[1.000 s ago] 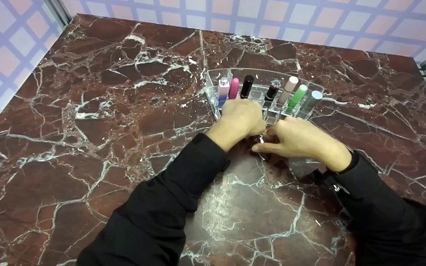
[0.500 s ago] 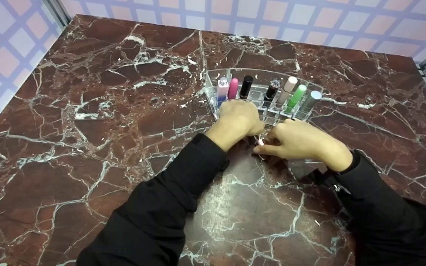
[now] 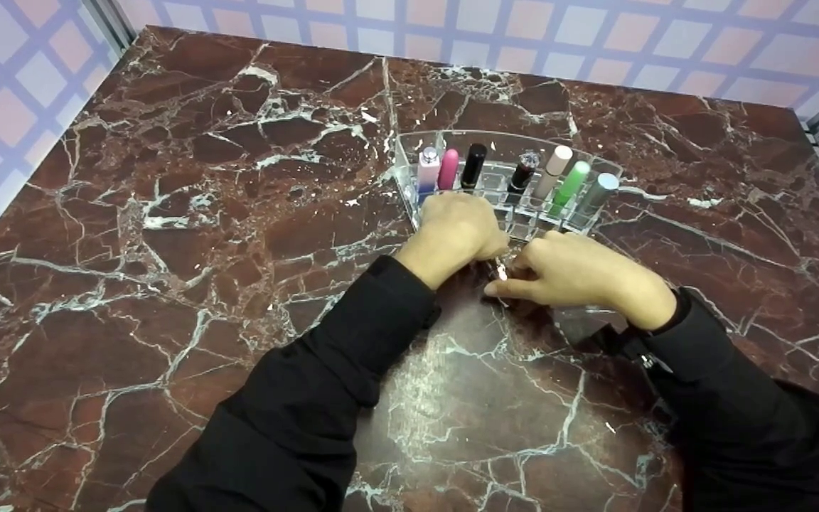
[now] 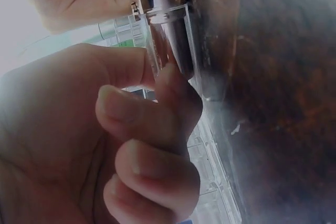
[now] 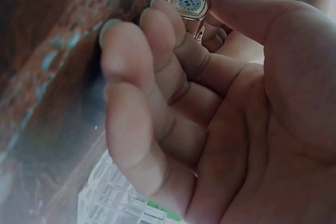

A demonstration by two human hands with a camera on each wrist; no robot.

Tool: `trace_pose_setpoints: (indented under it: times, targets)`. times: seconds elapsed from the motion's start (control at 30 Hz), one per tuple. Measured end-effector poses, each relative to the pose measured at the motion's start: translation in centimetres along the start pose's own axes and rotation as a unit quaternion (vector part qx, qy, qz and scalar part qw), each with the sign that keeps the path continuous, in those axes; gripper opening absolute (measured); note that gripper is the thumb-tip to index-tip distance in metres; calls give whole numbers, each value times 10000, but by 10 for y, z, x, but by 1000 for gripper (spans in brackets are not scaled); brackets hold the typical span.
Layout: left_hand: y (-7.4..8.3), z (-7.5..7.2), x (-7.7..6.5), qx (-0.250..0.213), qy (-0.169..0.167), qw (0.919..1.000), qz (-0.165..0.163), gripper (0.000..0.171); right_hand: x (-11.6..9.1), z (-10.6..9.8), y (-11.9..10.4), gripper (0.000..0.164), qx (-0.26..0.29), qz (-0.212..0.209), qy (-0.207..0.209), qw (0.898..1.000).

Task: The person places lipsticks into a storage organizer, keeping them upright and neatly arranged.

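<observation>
Between my two hands is a small clear tube with gold trim (image 4: 168, 17) and a dark core, seen in the left wrist view. Its end carries a watch-like dial (image 5: 189, 2) in a rounded square gold rim. My left hand (image 3: 459, 220) pinches one end with thumb and forefinger, the other fingers curled in. The fingertips and thumb of my right hand (image 3: 573, 270) pinch the dial end. In the head view the tube is mostly hidden, showing only as a glint. Both hands are in front of a clear fan-shaped organizer (image 3: 498, 172).
Several cosmetic tubes stand upright in the organizer, among them a pink one (image 3: 449, 169), a black one (image 3: 475, 167), a green one (image 3: 570, 188) and a grey one (image 3: 598, 195). The marbled tabletop (image 3: 203, 299) meets a checked wall (image 3: 509, 28) behind.
Both hands have shifted only slightly, the left one a little to the left. A shiny part of the tube shows more plainly between them. The organizer has not moved.
</observation>
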State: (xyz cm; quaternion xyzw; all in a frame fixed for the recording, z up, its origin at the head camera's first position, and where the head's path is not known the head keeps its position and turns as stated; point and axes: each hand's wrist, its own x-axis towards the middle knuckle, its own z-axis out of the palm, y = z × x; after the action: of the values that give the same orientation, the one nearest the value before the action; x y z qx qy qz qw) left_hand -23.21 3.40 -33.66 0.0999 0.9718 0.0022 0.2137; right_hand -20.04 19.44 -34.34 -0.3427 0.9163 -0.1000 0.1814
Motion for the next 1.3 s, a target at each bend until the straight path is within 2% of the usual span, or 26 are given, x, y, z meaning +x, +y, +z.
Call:
trace_pose_setpoints:
  times: [0.37, 0.87, 1.3]
  targets:
    - [1, -1, 2, 101, -98, 9998, -115, 41, 0, -1, -1, 54, 35, 19, -74, 10000]
    - [0, -4, -1, 9, 347, 9994, 61, 45, 1, 1, -2, 52, -228, -99, 236, 9994]
    - [-2, -14, -7, -223, 947, 9952, 100, 47, -1, -3, -5, 51, -156, 165, 783, 9967]
